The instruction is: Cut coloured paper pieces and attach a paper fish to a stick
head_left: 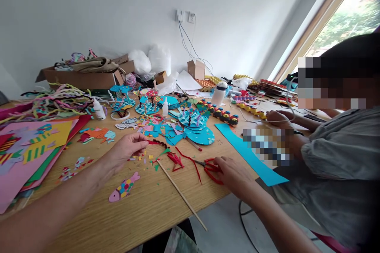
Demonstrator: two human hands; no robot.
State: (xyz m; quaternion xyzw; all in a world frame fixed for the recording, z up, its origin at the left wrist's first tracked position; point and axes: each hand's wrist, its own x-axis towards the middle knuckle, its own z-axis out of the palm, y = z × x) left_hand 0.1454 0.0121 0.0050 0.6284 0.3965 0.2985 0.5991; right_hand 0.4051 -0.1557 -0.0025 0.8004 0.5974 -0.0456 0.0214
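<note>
My left hand (135,145) is closed with its fingertips pinched on the end of a small red strip (152,142), beside a dark wavy piece. At the right, my right hand (227,168) rests its fingers on the red handles of the scissors (213,170), whose blades point left on the wooden table. A bent red strip (196,163) lies by the blades, and red scraps (175,161) sit left of it. A wooden stick (181,193) reaches over the table's front edge. Nearer me lies a pink paper fish (124,187) with coloured dots.
Colored paper sheets (37,154) cover the left side. Behind my hands are blue paper scraps (169,132), blue discs (202,135) and a glue bottle (165,106). A long blue strip (249,154) lies at the right, near a seated person (341,162) with hands on the table.
</note>
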